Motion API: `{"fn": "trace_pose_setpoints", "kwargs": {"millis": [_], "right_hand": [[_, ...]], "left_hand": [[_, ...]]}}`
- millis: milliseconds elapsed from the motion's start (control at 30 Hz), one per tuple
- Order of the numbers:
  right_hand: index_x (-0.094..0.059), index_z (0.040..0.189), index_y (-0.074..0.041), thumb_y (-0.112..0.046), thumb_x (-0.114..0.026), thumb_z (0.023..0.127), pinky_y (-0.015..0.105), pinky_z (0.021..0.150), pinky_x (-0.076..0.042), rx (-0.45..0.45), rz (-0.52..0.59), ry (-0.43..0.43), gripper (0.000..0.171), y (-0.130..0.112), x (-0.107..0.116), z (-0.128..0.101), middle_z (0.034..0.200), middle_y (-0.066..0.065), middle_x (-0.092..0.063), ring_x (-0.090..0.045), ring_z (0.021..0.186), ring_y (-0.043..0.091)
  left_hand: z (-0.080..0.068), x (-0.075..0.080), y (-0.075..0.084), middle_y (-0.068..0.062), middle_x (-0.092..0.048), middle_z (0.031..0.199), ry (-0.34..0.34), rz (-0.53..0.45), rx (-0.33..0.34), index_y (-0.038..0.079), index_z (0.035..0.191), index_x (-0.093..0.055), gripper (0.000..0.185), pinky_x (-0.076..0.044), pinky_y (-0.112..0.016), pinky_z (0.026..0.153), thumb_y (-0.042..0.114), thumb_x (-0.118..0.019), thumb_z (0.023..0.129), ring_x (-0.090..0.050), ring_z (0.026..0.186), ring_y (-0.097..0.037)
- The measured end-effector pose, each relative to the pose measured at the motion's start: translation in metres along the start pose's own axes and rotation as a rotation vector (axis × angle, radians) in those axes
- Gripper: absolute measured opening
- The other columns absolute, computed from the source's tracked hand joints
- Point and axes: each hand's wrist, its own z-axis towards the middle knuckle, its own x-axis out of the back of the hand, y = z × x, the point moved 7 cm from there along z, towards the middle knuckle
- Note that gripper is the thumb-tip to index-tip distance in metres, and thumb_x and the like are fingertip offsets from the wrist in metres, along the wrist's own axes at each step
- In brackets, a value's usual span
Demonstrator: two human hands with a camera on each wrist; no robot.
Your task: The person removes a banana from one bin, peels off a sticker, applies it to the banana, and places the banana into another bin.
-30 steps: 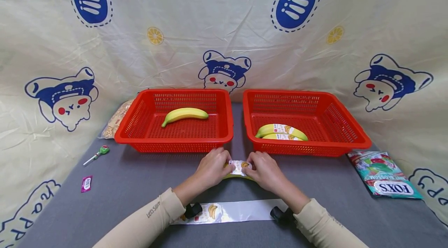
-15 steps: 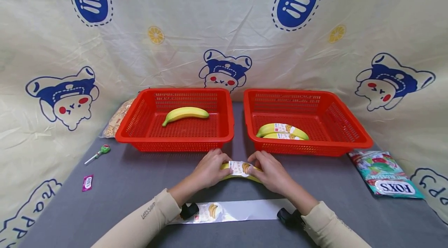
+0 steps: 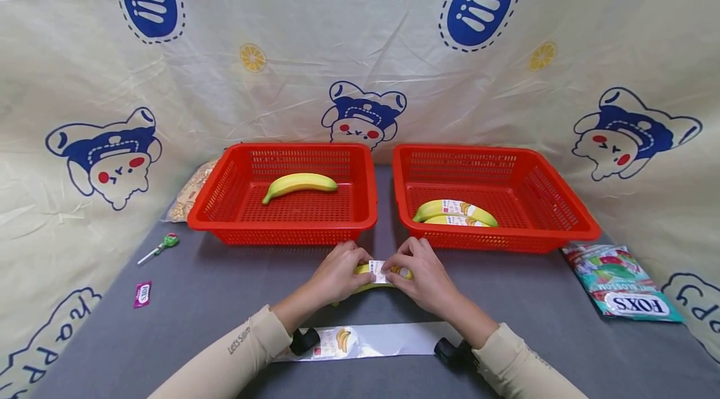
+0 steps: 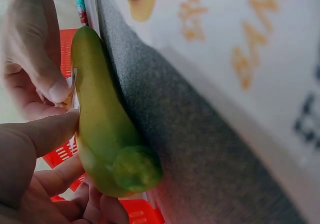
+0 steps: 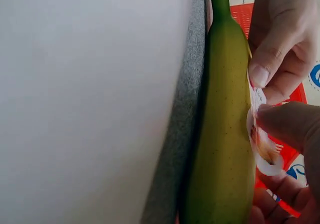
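Note:
A yellow-green banana lies crosswise between both hands, low over the table. A white banana-print sticker sits on its far upper side. My left hand grips the banana near one end, thumb at the sticker's edge and fingers behind the fruit. My right hand holds the other part, its thumb pressing the sticker's middle. In the right wrist view the sticker's rounded end stands away from the peel. A backing strip with printed stickers lies under the wrists.
The left red basket holds a banana; the right red basket holds two stickered bananas. A lollipop and a purple packet lie left. A teal FOX'S bag lies right, a grain bag far left.
My right hand has shifted out and then back inward along the banana, its thumb now covering more of the sticker. My left hand keeps its grip with little movement.

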Motion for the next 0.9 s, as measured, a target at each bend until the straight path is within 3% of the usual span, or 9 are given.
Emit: {"fn": "trace_pose_setpoints", "kwargs": {"millis": [133,367,733,900], "right_hand": [[-0.074,0.088,-0.026,-0.024,-0.082,0.070,0.028,0.071,-0.036,-0.060,-0.016,-0.027,0.019,0.010,-0.002,-0.003,0.087,-0.003,-0.053,-0.042,0.086,0.012],[-0.073,0.095,-0.027,-0.026,-0.082,0.071,0.027,0.069,-0.034,-0.089,-0.003,-0.054,0.026,0.021,0.000,-0.009,0.083,-0.004,-0.053,-0.042,0.080,0.010],[-0.060,0.112,-0.018,-0.039,-0.082,0.068,0.028,0.073,-0.042,-0.133,-0.029,-0.105,0.054,0.012,-0.011,0.002,0.093,-0.001,-0.057,-0.047,0.084,0.012],[-0.057,0.115,-0.016,-0.036,-0.082,0.068,0.032,0.076,-0.046,-0.173,-0.055,-0.135,0.057,0.019,-0.012,0.000,0.097,0.002,-0.059,-0.050,0.085,0.013]], "left_hand": [[0.000,-0.001,0.000,-0.003,-0.060,0.091,-0.001,0.007,-0.003,0.009,0.101,-0.070,0.028,-0.042,-0.033,0.080,0.026,-0.074,0.079,-0.050,0.092,-0.018],[0.001,-0.002,-0.002,-0.003,-0.060,0.093,-0.011,0.007,0.006,0.009,0.102,-0.069,0.029,-0.042,-0.033,0.081,0.026,-0.074,0.079,-0.050,0.092,-0.018],[-0.001,-0.002,-0.001,-0.003,-0.061,0.092,-0.001,0.005,-0.011,0.009,0.101,-0.070,0.027,-0.042,-0.032,0.081,0.025,-0.073,0.080,-0.050,0.093,-0.018],[-0.001,-0.001,0.000,-0.004,-0.060,0.093,0.000,0.024,-0.012,0.009,0.103,-0.069,0.028,-0.043,-0.034,0.083,0.025,-0.073,0.080,-0.051,0.095,-0.019]]}}
